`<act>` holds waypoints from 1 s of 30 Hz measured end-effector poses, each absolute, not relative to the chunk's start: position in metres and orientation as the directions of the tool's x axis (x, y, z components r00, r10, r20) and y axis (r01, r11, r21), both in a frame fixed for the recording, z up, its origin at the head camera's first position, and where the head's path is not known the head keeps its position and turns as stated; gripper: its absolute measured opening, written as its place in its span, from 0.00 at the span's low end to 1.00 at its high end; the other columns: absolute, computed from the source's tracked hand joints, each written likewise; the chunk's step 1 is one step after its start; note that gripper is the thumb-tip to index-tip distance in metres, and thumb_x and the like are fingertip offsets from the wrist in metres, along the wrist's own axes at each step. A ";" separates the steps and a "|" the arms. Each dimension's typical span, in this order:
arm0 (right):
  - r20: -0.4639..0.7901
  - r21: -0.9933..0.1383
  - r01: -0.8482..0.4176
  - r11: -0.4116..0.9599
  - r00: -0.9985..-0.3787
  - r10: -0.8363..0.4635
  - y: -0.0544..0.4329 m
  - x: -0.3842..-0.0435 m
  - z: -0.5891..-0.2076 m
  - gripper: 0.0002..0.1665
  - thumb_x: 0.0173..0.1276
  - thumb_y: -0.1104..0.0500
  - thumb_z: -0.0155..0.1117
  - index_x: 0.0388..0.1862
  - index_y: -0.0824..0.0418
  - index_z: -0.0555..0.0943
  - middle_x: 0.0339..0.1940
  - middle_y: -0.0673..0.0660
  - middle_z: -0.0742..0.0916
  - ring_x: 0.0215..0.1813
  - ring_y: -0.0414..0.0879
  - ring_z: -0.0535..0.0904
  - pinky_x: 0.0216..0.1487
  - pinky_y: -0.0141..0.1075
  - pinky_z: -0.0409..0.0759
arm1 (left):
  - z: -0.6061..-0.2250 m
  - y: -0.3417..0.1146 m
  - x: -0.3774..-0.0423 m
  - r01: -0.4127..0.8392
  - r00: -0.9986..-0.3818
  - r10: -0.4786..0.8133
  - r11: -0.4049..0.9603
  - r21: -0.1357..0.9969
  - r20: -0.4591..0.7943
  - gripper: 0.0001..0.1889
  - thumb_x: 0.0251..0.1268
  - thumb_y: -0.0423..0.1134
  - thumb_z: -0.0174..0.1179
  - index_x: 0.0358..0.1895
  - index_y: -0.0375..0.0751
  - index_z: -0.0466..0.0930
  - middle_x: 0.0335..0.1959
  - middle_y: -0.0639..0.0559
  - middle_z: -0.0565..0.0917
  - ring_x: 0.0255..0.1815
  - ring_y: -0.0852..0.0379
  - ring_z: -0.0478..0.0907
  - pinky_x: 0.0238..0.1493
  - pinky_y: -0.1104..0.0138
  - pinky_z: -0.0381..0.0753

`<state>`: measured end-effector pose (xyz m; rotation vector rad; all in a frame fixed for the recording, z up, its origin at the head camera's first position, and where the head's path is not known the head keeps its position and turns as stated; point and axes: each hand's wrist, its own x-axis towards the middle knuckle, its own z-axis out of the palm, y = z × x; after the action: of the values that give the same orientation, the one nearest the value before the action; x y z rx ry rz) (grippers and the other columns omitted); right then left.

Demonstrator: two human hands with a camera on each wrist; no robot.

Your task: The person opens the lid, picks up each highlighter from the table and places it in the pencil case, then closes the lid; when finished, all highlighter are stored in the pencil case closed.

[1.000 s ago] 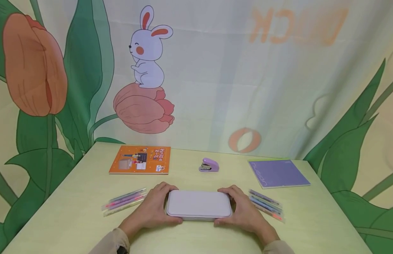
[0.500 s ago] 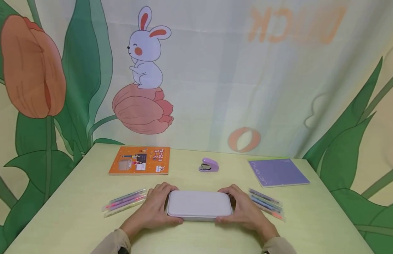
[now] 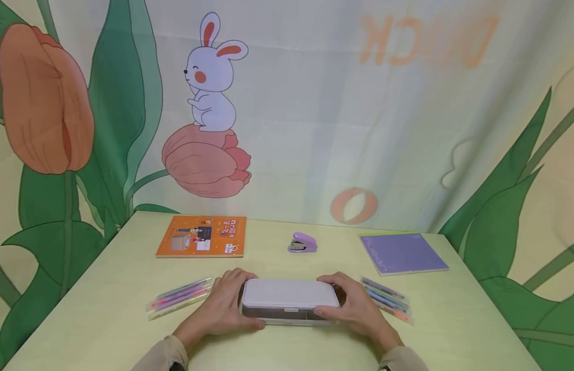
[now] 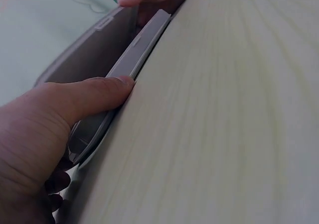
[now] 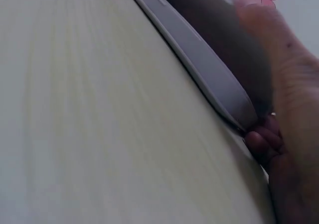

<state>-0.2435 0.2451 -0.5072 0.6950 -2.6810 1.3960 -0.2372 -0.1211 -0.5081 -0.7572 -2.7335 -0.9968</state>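
Note:
A pale grey pencil case [image 3: 290, 293] lies on the table in front of the person, its lid partly raised along the near edge so that a dark gap shows. The left hand [image 3: 226, 304] grips the case's left end; in the left wrist view its thumb [image 4: 107, 90] presses the front wall of the lower half. At the other end the right hand [image 3: 354, 305] holds the case, with its thumb at the raised lid's front edge. Seen from the right wrist, the other fingers [image 5: 264, 139] curl at the end of the base. The inside of the case is mostly hidden.
Pens in clear sleeves lie left [image 3: 180, 298] and right [image 3: 387, 299] of the hands. Farther back are an orange book [image 3: 203, 236], a purple stapler [image 3: 302, 242] and a purple notebook [image 3: 404, 253]. A printed curtain [image 3: 287, 113] hangs behind the table.
The case's lid has lifted at its near edge, from closed to partly open. The right thumb has risen with the lid, while the left hand keeps its place.

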 end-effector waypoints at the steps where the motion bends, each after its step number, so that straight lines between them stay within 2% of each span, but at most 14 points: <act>1: 0.222 -0.782 -0.382 0.492 -0.909 -0.354 0.244 -0.243 -0.507 0.37 0.65 0.48 0.88 0.69 0.56 0.85 0.55 0.51 0.89 0.47 0.42 0.84 0.49 0.33 0.84 | -0.508 -0.121 -0.237 0.487 -0.872 0.403 0.661 0.571 0.278 0.51 0.38 0.70 0.87 0.66 0.50 0.80 0.59 0.60 0.81 0.59 0.56 0.73 0.61 0.54 0.70; 5: 0.178 -0.816 -0.288 0.501 -0.950 -0.257 0.236 -0.245 -0.502 0.22 0.79 0.46 0.76 0.65 0.53 0.89 0.56 0.51 0.90 0.46 0.41 0.83 0.49 0.33 0.83 | -0.506 -0.119 -0.237 0.434 -0.899 0.373 0.689 0.580 0.230 0.54 0.32 0.69 0.89 0.66 0.47 0.79 0.58 0.58 0.80 0.59 0.55 0.73 0.64 0.52 0.71; 7: 0.166 -0.825 -0.247 0.508 -0.966 -0.200 0.232 -0.246 -0.500 0.20 0.84 0.43 0.68 0.62 0.53 0.90 0.48 0.50 0.90 0.42 0.41 0.81 0.45 0.33 0.81 | -0.505 -0.117 -0.237 0.410 -0.910 0.360 0.703 0.581 0.206 0.57 0.30 0.70 0.90 0.66 0.42 0.79 0.57 0.54 0.80 0.60 0.52 0.73 0.65 0.49 0.71; 10: 0.144 -0.840 -0.192 0.508 -0.981 -0.132 0.229 -0.247 -0.498 0.24 0.88 0.38 0.60 0.49 0.57 0.90 0.32 0.50 0.84 0.33 0.42 0.76 0.37 0.34 0.75 | -0.503 -0.115 -0.237 0.380 -0.922 0.345 0.719 0.581 0.176 0.60 0.29 0.71 0.90 0.67 0.35 0.78 0.57 0.51 0.79 0.60 0.50 0.73 0.68 0.47 0.72; 12: 0.128 -0.852 -0.162 0.498 -0.987 -0.102 0.227 -0.247 -0.497 0.29 0.89 0.37 0.57 0.43 0.59 0.88 0.27 0.52 0.80 0.30 0.43 0.74 0.34 0.35 0.72 | -0.503 -0.114 -0.237 0.366 -0.927 0.339 0.724 0.585 0.160 0.61 0.29 0.71 0.90 0.67 0.33 0.78 0.55 0.51 0.79 0.60 0.50 0.73 0.69 0.46 0.72; 14: 0.112 -0.855 -0.136 0.501 -0.991 -0.078 0.225 -0.247 -0.496 0.33 0.89 0.35 0.54 0.39 0.60 0.86 0.28 0.53 0.81 0.30 0.44 0.75 0.33 0.35 0.72 | -0.502 -0.114 -0.237 0.358 -0.930 0.333 0.723 0.591 0.156 0.61 0.28 0.71 0.90 0.66 0.33 0.78 0.54 0.52 0.78 0.58 0.51 0.72 0.68 0.47 0.72; 19: 0.084 -0.863 -0.075 0.500 -0.996 -0.003 0.217 -0.249 -0.492 0.41 0.87 0.28 0.51 0.40 0.62 0.90 0.33 0.55 0.88 0.31 0.46 0.79 0.35 0.37 0.76 | -0.504 -0.116 -0.236 0.359 -0.931 0.318 0.718 0.597 0.177 0.56 0.27 0.70 0.91 0.59 0.38 0.80 0.48 0.56 0.77 0.53 0.54 0.70 0.63 0.50 0.72; 21: 0.077 -0.865 -0.047 0.500 -0.996 0.039 0.213 -0.251 -0.491 0.44 0.86 0.25 0.50 0.38 0.62 0.90 0.32 0.55 0.89 0.31 0.46 0.80 0.34 0.37 0.76 | -0.505 -0.117 -0.236 0.358 -0.932 0.311 0.715 0.600 0.186 0.54 0.27 0.70 0.91 0.57 0.39 0.80 0.47 0.57 0.76 0.52 0.55 0.70 0.62 0.51 0.72; 23: 0.075 -0.858 -0.022 0.513 -0.994 0.083 0.209 -0.254 -0.492 0.46 0.85 0.23 0.49 0.32 0.61 0.89 0.28 0.53 0.88 0.30 0.46 0.79 0.32 0.38 0.74 | -0.505 -0.118 -0.236 0.356 -0.933 0.306 0.710 0.607 0.189 0.53 0.27 0.70 0.91 0.57 0.40 0.80 0.46 0.58 0.76 0.51 0.56 0.70 0.62 0.51 0.72; 27: 0.082 -0.829 0.013 0.559 -0.986 0.144 0.207 -0.258 -0.494 0.47 0.86 0.24 0.45 0.21 0.58 0.79 0.22 0.51 0.81 0.31 0.47 0.77 0.35 0.40 0.72 | -0.507 -0.118 -0.236 0.354 -0.934 0.301 0.702 0.618 0.193 0.52 0.27 0.69 0.91 0.57 0.43 0.81 0.46 0.59 0.76 0.51 0.57 0.70 0.63 0.51 0.72; 29: 0.096 -0.822 0.013 0.569 -0.982 0.162 0.206 -0.261 -0.495 0.45 0.88 0.27 0.47 0.21 0.58 0.80 0.21 0.52 0.80 0.32 0.47 0.77 0.37 0.40 0.72 | -0.507 -0.119 -0.236 0.359 -0.932 0.303 0.700 0.617 0.199 0.51 0.27 0.69 0.91 0.57 0.44 0.81 0.46 0.59 0.76 0.51 0.57 0.70 0.63 0.52 0.72; 30: 0.104 -0.827 0.009 0.562 -0.980 0.169 0.207 -0.262 -0.496 0.42 0.88 0.30 0.50 0.24 0.58 0.83 0.22 0.51 0.82 0.32 0.46 0.79 0.38 0.40 0.74 | -0.507 -0.119 -0.237 0.362 -0.931 0.304 0.700 0.616 0.202 0.51 0.28 0.69 0.91 0.57 0.44 0.81 0.46 0.59 0.76 0.51 0.57 0.70 0.62 0.52 0.72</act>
<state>-0.2620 0.2067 -0.4957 -0.1510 -2.6222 1.3864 -0.2368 -0.1186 -0.5068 -0.5527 -2.8174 -1.0482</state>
